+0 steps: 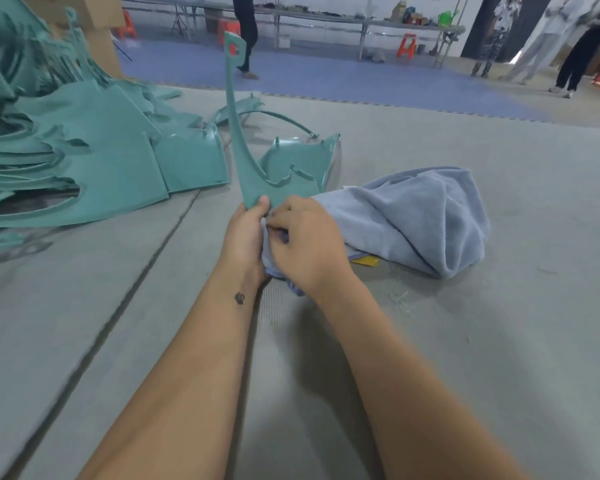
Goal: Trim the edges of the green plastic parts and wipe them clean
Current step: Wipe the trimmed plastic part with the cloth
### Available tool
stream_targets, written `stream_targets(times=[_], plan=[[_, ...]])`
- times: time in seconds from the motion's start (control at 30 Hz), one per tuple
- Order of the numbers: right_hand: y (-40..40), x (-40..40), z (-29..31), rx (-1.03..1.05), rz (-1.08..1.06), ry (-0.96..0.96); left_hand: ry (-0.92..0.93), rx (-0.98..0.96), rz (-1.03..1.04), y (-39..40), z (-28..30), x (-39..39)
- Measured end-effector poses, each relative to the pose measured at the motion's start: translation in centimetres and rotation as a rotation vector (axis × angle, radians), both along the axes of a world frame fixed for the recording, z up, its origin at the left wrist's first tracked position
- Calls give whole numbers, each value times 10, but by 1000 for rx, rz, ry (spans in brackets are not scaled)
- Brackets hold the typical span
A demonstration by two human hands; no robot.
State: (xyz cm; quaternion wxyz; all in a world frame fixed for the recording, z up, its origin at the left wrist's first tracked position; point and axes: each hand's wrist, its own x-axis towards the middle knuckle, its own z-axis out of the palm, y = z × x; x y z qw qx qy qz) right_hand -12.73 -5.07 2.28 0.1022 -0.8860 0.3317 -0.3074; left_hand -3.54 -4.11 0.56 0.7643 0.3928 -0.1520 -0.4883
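Centre frame: left hand (245,233) grips green part (253,178) upright, thumb on its base; right hand (307,244) fingers curled, pinching blue cloth (420,220) against it. Pile of green parts (84,161) upper left.

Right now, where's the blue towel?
In the head view, the blue towel lies heaped on the grey mat right of centre, one end bunched under the right hand beside the upright green part held by the left hand.

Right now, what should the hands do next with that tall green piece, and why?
Probably slide the blue cloth up along the green part. The left hand already holds the part upright by its bottom edge, and the right hand pinches a bunched bit of cloth right against that edge, so a wipe looks ready.
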Motion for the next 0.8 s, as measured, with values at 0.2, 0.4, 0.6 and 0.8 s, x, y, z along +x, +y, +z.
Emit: stream_targets(times=[0.2, 0.4, 0.6, 0.8], plan=[[-12, 1, -6, 60, -215, -28, -124, 53, 18, 0, -4, -3], [-20, -3, -12, -14, -439, 65, -180, 90, 45, 2, -2, -6], [9, 2, -15, -47, -166, 59, -87, 68, 47, 3, -4, -1], [-12, -10, -18, 8, -384, -16, -80, 96, 100, 1, -1, -5]])
